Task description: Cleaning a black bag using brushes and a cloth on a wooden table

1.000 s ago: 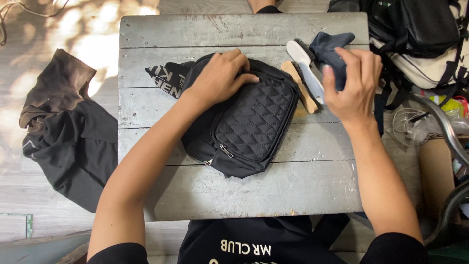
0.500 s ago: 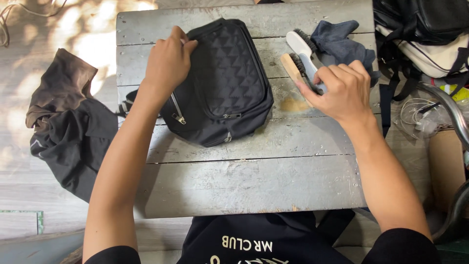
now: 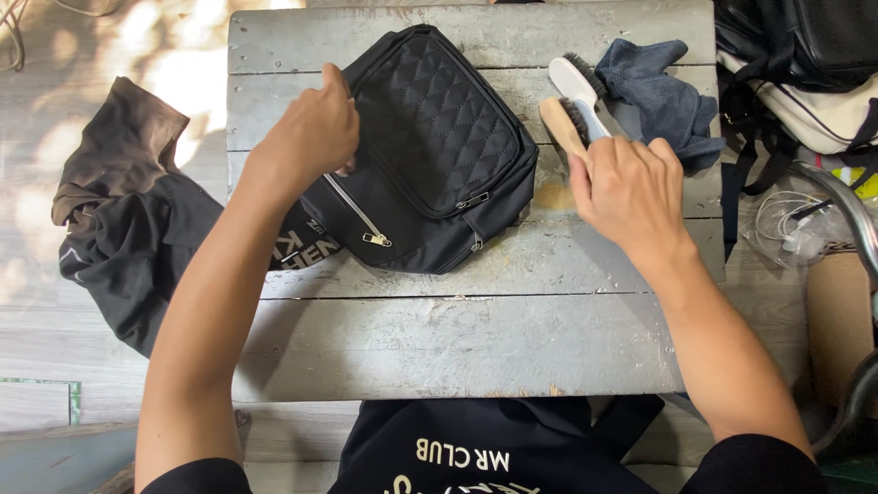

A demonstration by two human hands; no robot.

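While the left hand point(image 3: 311, 137) grips the black quilted fabric bag point(image 3: 430, 151), now turned at the grey wooden surface point(image 3: 457, 338)'s far edge, the right hand point(image 3: 631, 197) has closed on the wooden-handled brush point(image 3: 562, 126).

The black bag point(image 3: 430, 151) is a small fabric pouch with a quilted diamond-stitched front panel. It lies flat, front up, on the upper middle of the grey plank table point(image 3: 457, 343), turned at a slant so one corner points toward the far edge. Two silver zip lines show: a long one along its left side ending in a metal pull, and a short one at the lower edge of the quilted panel. Its printed strap point(image 3: 306, 245) pokes out beneath the lower left corner. The wooden brush point(image 3: 564, 126) lies just right of the bag, bristles facing right, beside a white-handled brush point(image 3: 578, 90)
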